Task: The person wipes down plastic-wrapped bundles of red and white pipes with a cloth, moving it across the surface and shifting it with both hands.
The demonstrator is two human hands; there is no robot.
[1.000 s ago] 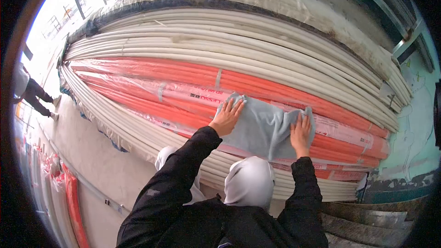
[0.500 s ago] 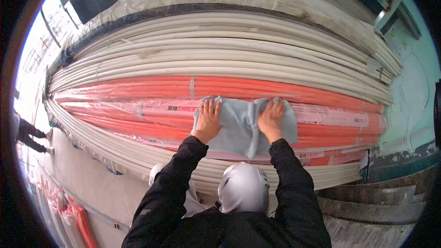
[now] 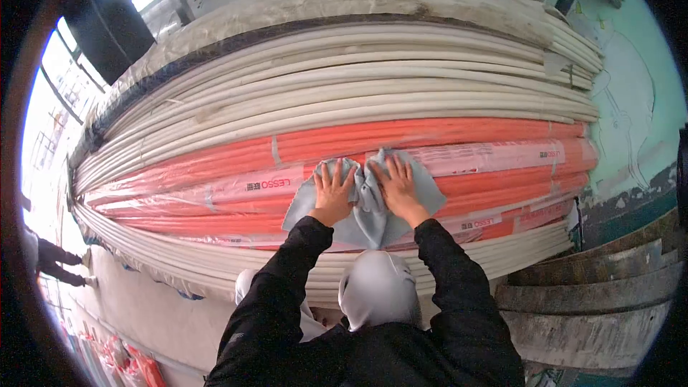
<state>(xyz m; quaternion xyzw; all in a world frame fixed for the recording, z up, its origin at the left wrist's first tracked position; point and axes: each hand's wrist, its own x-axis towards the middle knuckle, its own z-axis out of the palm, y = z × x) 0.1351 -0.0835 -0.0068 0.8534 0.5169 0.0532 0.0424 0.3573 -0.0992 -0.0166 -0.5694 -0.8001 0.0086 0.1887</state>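
A grey-blue cloth point(image 3: 370, 216) lies over the red pipes point(image 3: 244, 209), which are wrapped in clear plastic with printed labels. My left hand point(image 3: 333, 193) rests flat on the cloth's left part, fingers spread. On the right part, my right hand point(image 3: 397, 185) also presses down with its fingers apart. Between the two hands the cloth is gathered into a raised fold. Its lower edge hangs toward my body.
Long cream pipes point(image 3: 344, 100) are stacked behind the red ones, and more cream pipes point(image 3: 215, 256) lie in front. Grey boards point(image 3: 595, 301) are at the lower right, beside a green wall point(image 3: 631, 93). A person's legs point(image 3: 61, 261) show at far left.
My hands have come closer together, bunching the cloth between them. The cloth's right side has moved left. My view has shifted slightly.
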